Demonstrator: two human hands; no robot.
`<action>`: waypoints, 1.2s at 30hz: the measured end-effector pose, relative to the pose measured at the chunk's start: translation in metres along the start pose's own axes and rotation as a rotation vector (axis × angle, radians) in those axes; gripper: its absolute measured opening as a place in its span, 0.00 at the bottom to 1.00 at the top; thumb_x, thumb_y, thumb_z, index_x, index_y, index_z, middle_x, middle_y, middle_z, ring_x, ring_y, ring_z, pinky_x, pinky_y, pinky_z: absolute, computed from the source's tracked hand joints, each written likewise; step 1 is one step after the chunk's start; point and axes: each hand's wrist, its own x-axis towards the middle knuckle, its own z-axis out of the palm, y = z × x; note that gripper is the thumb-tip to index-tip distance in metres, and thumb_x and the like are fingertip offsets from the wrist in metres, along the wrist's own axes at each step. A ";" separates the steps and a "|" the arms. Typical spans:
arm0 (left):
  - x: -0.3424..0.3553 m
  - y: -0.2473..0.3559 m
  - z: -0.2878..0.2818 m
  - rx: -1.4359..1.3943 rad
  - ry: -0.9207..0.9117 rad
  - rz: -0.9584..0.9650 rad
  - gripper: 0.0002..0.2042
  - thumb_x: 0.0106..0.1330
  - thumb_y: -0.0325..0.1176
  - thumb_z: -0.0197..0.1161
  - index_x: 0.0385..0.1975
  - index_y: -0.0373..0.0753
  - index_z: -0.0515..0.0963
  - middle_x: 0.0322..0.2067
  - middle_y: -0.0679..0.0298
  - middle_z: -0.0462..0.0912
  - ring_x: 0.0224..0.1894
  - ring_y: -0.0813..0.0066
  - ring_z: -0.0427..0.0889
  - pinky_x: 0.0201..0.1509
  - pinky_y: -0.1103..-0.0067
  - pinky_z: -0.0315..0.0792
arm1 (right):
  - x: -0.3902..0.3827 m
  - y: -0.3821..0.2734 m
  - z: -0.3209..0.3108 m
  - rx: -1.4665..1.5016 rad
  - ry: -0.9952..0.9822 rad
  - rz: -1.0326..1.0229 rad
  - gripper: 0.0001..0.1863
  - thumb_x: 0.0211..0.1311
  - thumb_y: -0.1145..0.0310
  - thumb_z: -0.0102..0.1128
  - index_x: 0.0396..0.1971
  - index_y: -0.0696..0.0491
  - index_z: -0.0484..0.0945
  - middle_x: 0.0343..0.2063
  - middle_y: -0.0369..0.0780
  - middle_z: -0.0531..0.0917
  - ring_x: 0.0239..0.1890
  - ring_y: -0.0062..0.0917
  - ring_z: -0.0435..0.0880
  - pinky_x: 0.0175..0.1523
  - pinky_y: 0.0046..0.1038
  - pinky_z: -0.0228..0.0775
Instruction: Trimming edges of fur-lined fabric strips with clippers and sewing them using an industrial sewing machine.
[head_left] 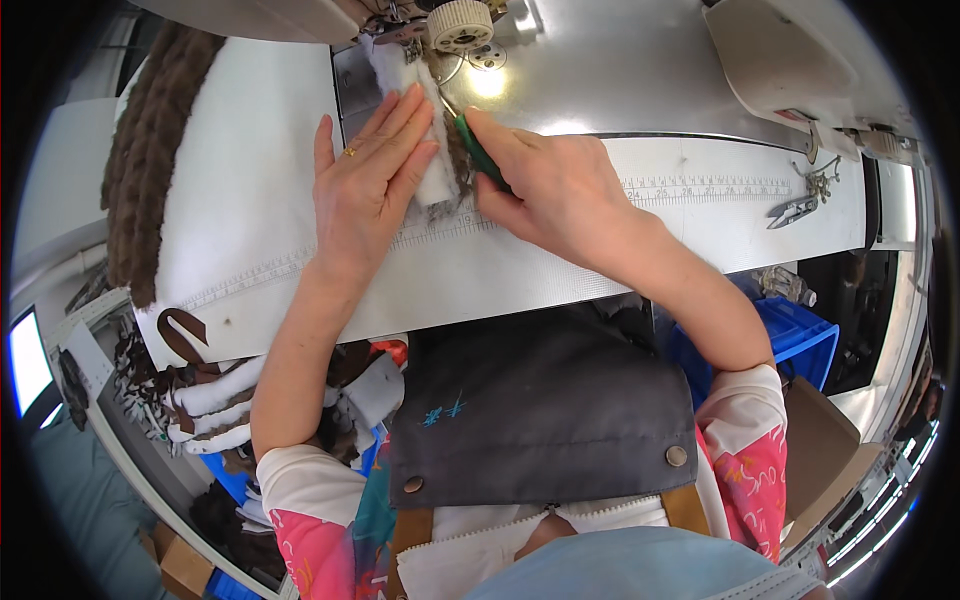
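Strip (437,182), white with dark fur along its right edge, lies on the table (525,272), far end at the presser foot (412,50), near end at the ruler marks (700,190). Left hand (365,190): laid flat on the strip, fingers extended toward the foot; appears to press, not pinch. Right hand (560,185): closed round a green-handled tool (482,158), its thin metal tip at the fur edge, just beside the left fingertips. Needle position: cannot tell. Main hazard, as judged: fingertips near the foot; if the strip fed while the flat hand rode along with it, they could be carried under. Second: tip could slip off the springy fur and jab the left fingers, or stray beneath the needle and be struck; likely cause, too much push at a shallow angle. Third: loose hairs along the right edge could get trapped in a seam if not tucked aside. Fourth: uneven pressure from the left palm could skew the strip or let its layers creep. Snips (793,212) at right and brown fur (160,165) at left lie well apart from both hands; low risk of snagging.
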 end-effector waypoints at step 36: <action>0.010 0.001 -0.003 0.027 0.130 0.156 0.12 0.51 0.28 0.65 0.37 0.40 0.78 0.37 0.70 0.77 0.39 0.70 0.76 0.51 0.66 0.66 | -0.007 0.015 -0.030 0.053 -0.059 -0.018 0.26 0.48 0.73 0.56 0.51 0.57 0.71 0.19 0.44 0.76 0.18 0.35 0.74 0.26 0.29 0.66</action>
